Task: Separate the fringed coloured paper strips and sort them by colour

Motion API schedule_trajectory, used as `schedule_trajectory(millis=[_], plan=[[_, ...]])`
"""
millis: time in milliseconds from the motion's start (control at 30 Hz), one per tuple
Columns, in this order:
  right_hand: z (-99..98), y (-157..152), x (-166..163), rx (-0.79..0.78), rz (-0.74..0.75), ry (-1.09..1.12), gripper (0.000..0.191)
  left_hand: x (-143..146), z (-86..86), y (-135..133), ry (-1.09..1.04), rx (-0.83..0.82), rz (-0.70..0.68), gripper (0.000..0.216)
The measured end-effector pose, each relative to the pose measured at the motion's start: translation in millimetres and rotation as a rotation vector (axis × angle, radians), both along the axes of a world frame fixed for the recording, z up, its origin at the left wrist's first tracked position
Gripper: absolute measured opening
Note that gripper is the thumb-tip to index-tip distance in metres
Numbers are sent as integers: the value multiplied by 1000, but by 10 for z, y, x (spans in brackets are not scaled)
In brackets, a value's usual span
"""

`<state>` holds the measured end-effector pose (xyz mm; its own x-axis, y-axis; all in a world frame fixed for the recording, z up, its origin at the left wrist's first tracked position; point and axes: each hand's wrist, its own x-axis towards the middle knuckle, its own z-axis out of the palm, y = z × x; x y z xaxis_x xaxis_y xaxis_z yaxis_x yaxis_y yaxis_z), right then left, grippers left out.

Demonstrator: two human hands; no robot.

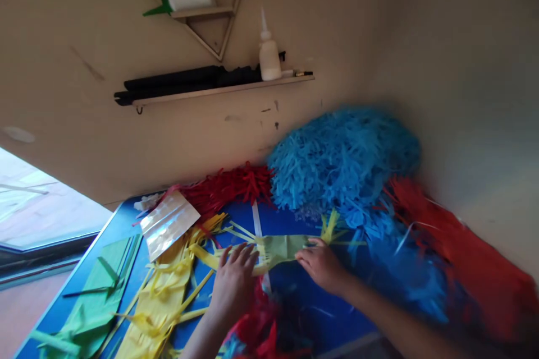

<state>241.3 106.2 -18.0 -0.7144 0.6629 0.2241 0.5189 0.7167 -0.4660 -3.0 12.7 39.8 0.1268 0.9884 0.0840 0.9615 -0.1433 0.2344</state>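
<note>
A pale yellow-green strip of fringed tissue paper (283,249) stretches between my hands above a blue table (311,303). My left hand (236,272) lies palm down over its left, cut end, fingers extended and slightly apart. At the other end, my right hand (322,265) pinches the paper between thumb and fingers. Just beyond that hand a tuft of yellow fringe (330,226) sticks up. Left of my left hand are yellow fringed paper strips (162,297). Below the hands, a blurred bunch of red and blue paper scraps (256,322) sits near the front.
A large blue fringed paper heap (337,151) stands against the wall, with red fringe (236,185) beside it and red paper (475,258) at right. Green paper (101,277) and a shiny silver sheet (169,224) lie left. A wall shelf (227,88) carries a glue bottle (270,59).
</note>
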Motion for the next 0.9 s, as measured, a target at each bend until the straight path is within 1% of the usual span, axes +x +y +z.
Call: schedule_trajectory(millis=[67, 100, 133, 167, 233, 267, 400, 500, 600, 700, 800, 900], plan=[[-10, -12, -12, -27, 7, 68, 19, 117, 23, 48, -61, 2, -74, 63], [-15, -14, -11, -38, 30, 84, 19, 182, 10, 93, -91, -34, -122, 64], [-20, -13, -3, -49, 58, 89, 19, 239, -15, 143, -104, -84, -154, 60], [-21, -9, 15, -60, 81, 88, 19, 278, -48, 194, -98, -133, -161, 51], [-6, 4, 62, -81, 76, 76, 18, 295, -120, 268, -53, -197, -127, 29], [11, 10, 83, -88, 48, 62, 17, 278, -151, 285, -32, -212, -107, 24], [109, 53, 55, -105, -132, -31, 18, 182, -217, 279, -20, -240, -36, 21], [143, 130, -70, -126, -200, -69, 15, 197, -239, 295, -14, -242, 68, 31], [124, 225, -185, -132, -214, -91, 15, 265, -285, 345, 9, -248, 183, 39], [95, 305, -248, -126, -224, -108, 19, 315, -348, 390, 13, -253, 256, 33], [84, 359, -265, -117, -209, -108, 23, 326, -382, 411, -6, -247, 282, 28], [95, 385, -234, -103, -137, -86, 20, 310, -342, 399, -46, -220, 258, 24]])
